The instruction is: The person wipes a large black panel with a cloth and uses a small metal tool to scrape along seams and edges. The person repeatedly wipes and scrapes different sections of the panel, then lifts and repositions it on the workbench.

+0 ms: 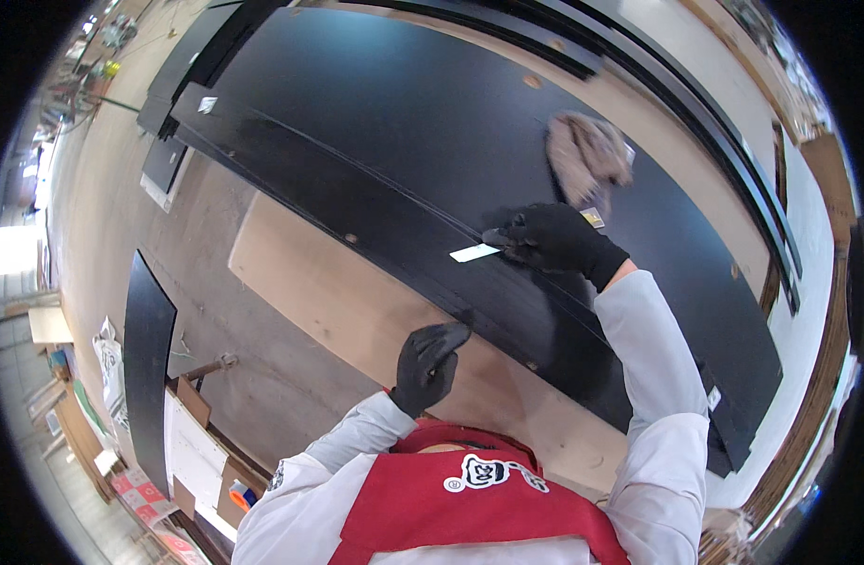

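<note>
My right hand [555,236], in a black glove, pinches a small pale flat strip [474,253] over a long narrow black panel [397,226]. That panel lies on a broader black panel [418,92]. Also black-gloved, my left hand [426,367] is at the narrow panel's near edge, fingers together and partly curled. Whether it touches the edge or has something in the fingers cannot be made out. Beyond my right hand lies a crumpled brown cloth [589,159], blurred. A small yellow-and-white piece [592,217] shows just behind the right wrist.
Below the black panels shows a tan board [333,275]. Long black strips [693,106] run along the far right side. Another black panel [148,353] stands at the left, near cardboard and a white board [192,438]. Small white pieces [207,105] sit toward the narrow panel's ends.
</note>
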`<move>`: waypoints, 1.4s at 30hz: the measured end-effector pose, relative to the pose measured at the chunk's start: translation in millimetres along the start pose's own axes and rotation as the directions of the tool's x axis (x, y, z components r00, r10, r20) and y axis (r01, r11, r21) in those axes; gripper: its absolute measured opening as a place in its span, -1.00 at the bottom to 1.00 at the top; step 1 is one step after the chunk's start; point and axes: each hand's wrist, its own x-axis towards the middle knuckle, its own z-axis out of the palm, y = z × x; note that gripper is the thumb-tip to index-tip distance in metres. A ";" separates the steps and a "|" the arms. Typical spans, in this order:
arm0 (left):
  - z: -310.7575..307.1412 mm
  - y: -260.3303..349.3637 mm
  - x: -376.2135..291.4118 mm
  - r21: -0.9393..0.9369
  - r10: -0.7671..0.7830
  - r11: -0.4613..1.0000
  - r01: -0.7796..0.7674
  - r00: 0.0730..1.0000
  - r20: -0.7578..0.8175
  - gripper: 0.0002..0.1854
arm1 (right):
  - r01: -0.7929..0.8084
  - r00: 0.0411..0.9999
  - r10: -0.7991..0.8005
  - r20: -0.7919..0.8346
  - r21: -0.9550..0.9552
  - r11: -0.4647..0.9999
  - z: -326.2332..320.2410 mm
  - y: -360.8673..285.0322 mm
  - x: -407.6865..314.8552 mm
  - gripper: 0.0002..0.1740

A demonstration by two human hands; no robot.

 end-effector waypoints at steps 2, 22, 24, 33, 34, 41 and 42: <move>-23.7 -14.9 2.5 0.000 -0.002 1.000 0.002 1.000 -0.020 -0.57 | -0.033 0.996 0.037 0.077 -0.051 0.998 -6.3 -7.5 48.7 -0.66; -177.9 -121.3 90.2 0.222 0.101 0.967 -0.128 0.987 0.127 -0.47 | 0.153 0.567 0.712 -0.415 0.902 0.404 -25.2 -41.3 231.5 -0.56; -171.9 -125.8 127.9 0.208 0.177 0.947 -0.243 0.940 0.292 -0.34 | 0.066 0.538 0.745 -0.393 0.901 0.428 -19.8 -45.4 140.3 -0.54; -111.9 -113.1 202.4 0.229 0.265 0.655 -0.720 0.503 0.822 0.04 | -0.626 0.586 0.731 0.349 0.768 0.136 265.2 -188.8 -222.2 -0.59; -110.0 -111.9 203.7 0.237 0.203 0.626 -0.743 0.449 0.870 0.06 | -0.685 0.686 0.671 0.280 0.558 0.468 268.5 -198.9 -230.3 -0.59; -106.5 -99.5 186.4 0.232 0.195 0.585 -0.777 0.413 0.890 0.16 | -0.605 0.408 0.756 -0.512 0.468 0.644 121.3 -189.3 -157.3 -0.18; -106.5 -93.9 179.1 0.229 0.209 0.579 -0.782 0.415 0.886 0.15 | -0.659 0.508 0.719 -0.474 0.324 0.679 109.3 -185.9 -146.4 -0.06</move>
